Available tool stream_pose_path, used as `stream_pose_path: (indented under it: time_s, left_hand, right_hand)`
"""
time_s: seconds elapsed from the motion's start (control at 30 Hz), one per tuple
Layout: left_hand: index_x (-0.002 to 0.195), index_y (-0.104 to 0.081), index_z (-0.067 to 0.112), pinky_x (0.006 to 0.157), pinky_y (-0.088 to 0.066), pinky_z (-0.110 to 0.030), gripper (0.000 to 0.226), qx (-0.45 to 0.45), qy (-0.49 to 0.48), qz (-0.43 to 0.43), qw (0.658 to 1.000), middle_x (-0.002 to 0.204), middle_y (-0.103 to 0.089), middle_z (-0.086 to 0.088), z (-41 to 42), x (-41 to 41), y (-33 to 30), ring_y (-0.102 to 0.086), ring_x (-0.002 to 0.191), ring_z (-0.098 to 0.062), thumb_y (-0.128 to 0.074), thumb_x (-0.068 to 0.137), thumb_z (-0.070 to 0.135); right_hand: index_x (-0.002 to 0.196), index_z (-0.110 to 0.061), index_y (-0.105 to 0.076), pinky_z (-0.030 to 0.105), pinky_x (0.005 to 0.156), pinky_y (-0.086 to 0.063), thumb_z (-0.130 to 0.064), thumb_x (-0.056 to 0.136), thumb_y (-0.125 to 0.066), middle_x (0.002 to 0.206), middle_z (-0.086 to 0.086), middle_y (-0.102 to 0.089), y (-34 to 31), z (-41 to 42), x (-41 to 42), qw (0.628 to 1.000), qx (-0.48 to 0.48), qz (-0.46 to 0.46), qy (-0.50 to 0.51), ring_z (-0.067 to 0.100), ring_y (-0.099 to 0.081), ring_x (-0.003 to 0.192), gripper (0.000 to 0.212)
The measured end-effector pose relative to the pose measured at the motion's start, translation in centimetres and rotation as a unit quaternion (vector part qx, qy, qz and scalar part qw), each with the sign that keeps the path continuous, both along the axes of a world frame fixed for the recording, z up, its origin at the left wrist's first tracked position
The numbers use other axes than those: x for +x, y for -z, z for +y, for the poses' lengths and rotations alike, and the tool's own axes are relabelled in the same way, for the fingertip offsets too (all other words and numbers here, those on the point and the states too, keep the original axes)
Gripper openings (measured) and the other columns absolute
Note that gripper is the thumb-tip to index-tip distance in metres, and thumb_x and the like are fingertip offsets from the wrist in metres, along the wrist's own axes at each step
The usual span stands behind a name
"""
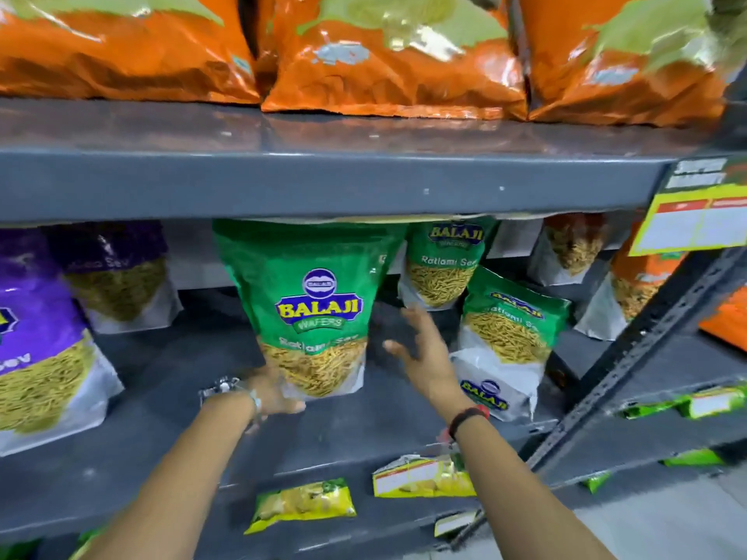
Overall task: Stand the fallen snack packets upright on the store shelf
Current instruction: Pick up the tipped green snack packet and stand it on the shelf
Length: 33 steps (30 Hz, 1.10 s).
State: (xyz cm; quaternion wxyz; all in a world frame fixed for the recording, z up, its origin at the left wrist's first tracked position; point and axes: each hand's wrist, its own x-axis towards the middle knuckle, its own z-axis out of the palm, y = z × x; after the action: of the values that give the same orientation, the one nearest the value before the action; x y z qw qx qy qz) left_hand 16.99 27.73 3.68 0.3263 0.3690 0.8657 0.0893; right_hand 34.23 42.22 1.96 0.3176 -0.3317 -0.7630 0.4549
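Left hand [279, 392] grips base of glossy green plastic sev packet [311, 305] near shelf [323, 430] front edge — right hand [420, 345] open, empty; top-heavy, may topple forward if released.

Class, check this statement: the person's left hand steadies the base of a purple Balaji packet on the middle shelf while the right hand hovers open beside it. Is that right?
Not quite. The head view shows the left hand at the base of a green Balaji packet, not a purple one. The rest holds: it is on the middle shelf, and the right hand hovers open beside it.

Bare shelf [169, 381] lies open left of the green packet [311, 305]. The right hand [420, 349] fills the gap between it and the tilted packet [509, 337]. The upper shelf [323, 179] closes overhead.
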Motion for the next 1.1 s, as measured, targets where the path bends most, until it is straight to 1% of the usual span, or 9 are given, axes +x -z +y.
stream_pose_path:
  time_s: [0.1, 0.23, 0.3, 0.4, 0.53, 0.63, 0.8, 0.93, 1.1]
  left_hand:
    - [0.082, -0.057, 0.005, 0.041, -0.042, -0.018, 0.041, -0.088, 0.08, -0.097, 0.988, 0.075, -0.063, -0.015, 2.9, 2.9, -0.9, -0.05, 0.046, -0.016, -0.058, 0.08, 0.046]
    - [0.064, -0.047, 0.016, 0.044, -0.043, -0.015, 0.028, 0.093, 0.107, -0.239, 0.961, 0.065, -0.054, -0.004, 10.0, 9.8, -1.5, -0.048, 0.052, -0.012, -0.053, 0.087, 0.032]
    - [0.069, -0.052, 0.016, 0.05, -0.037, -0.021, 0.021, 0.203, 0.104, -0.21, 0.951, 0.065, -0.053, -0.007, 12.9, 12.1, -1.4, -0.048, 0.059, -0.018, -0.055, 0.087, 0.026]
    - [0.074, -0.055, 0.016, 0.058, -0.034, -0.025, 0.017, 0.257, 0.047, -0.201, 0.944, 0.073, -0.055, -0.002, 16.2, 13.7, -0.1, -0.048, 0.083, -0.015, -0.056, 0.086, 0.029]
    - [0.109, -0.057, -0.004, 0.089, -0.046, -0.036, 0.04, 0.184, -0.025, -0.352, 0.917, 0.118, -0.06, -0.021, 19.0, 14.3, 1.7, -0.053, 0.108, -0.024, -0.059, 0.084, 0.027]
    - [0.092, -0.056, 0.003, 0.083, -0.043, -0.038, 0.031, 0.17, -0.003, -0.36, 0.917, 0.1, -0.058, -0.018, 19.2, 14.0, 2.2, -0.055, 0.094, -0.026, -0.066, 0.078, 0.029]
    - [0.061, -0.048, 0.017, 0.045, -0.024, -0.021, 0.026, 0.186, 0.041, -0.375, 0.907, 0.053, -0.04, 0.002, 16.9, 13.7, 2.6, -0.034, 0.048, -0.009, -0.07, 0.075, 0.018]
    - [0.073, -0.05, 0.016, 0.037, -0.034, -0.014, 0.021, 0.229, 0.044, -0.404, 0.884, 0.059, -0.045, 0.002, 14.4, 13.6, 2.3, -0.043, 0.044, -0.004, -0.066, 0.077, 0.005]
    - [0.078, -0.046, 0.019, 0.036, -0.039, -0.009, 0.033, 0.289, 0.067, -0.409, 0.863, 0.066, -0.048, 0.002, 12.0, 13.8, 1.3, -0.048, 0.05, -0.005, -0.063, 0.074, -0.009]
  right_hand:
    - [0.12, 0.001, -0.046, 0.024, 0.094, -0.036, -0.001, 0.082, -0.061, 0.121, 0.016, -0.054, -0.5, 2.8, 5.4, 0.984, 0.013, 0.049, 0.17, 0.03, -0.05, 0.116, 0.041]
    - [0.109, 0.001, -0.053, 0.037, 0.088, -0.042, -0.014, 0.086, -0.058, 0.107, 0.027, -0.061, 1.0, 6.9, 11.7, 0.943, -0.002, -0.043, 0.331, 0.036, -0.057, 0.101, 0.028]
    - [0.083, -0.011, -0.054, 0.039, 0.08, -0.042, -0.016, 0.088, -0.053, 0.092, 0.019, -0.057, 1.7, 7.9, 13.3, 0.944, -0.093, -0.055, 0.312, 0.027, -0.053, 0.09, 0.008]
    - [0.064, -0.019, -0.05, 0.031, 0.061, -0.036, -0.028, 0.091, -0.05, 0.075, 0.008, -0.051, 2.3, 8.1, 13.9, 0.921, -0.291, 0.006, 0.259, 0.021, -0.046, 0.068, 0.028]
    - [0.069, -0.016, -0.052, 0.025, 0.052, -0.029, -0.036, 0.086, -0.056, 0.058, 0.007, -0.043, 2.9, 8.0, 14.1, 0.895, -0.361, 0.035, 0.261, 0.017, -0.04, 0.05, 0.027]
    - [0.086, -0.014, -0.052, 0.018, 0.039, -0.028, -0.029, 0.088, -0.056, 0.058, 0.004, -0.042, 3.2, 7.4, 14.4, 0.895, -0.347, 0.081, 0.268, 0.01, -0.037, 0.037, 0.015]
    - [0.118, -0.013, -0.041, 0.035, 0.06, -0.04, -0.028, 0.088, -0.056, 0.103, 0.021, -0.059, 3.3, 4.6, 15.2, 0.909, -0.323, 0.108, 0.241, 0.03, -0.056, 0.079, 0.037]
    - [0.123, -0.022, -0.039, 0.047, 0.101, -0.043, -0.027, 0.085, -0.058, 0.127, 0.009, -0.055, 2.8, 2.3, 16.0, 0.936, -0.264, 0.138, 0.188, 0.031, -0.054, 0.114, 0.043]
    - [0.123, -0.025, -0.039, 0.036, 0.098, -0.048, -0.025, 0.08, -0.06, 0.129, 0.003, -0.053, 1.1, 0.3, 16.7, 0.958, -0.186, 0.181, 0.126, 0.017, -0.054, 0.116, 0.048]
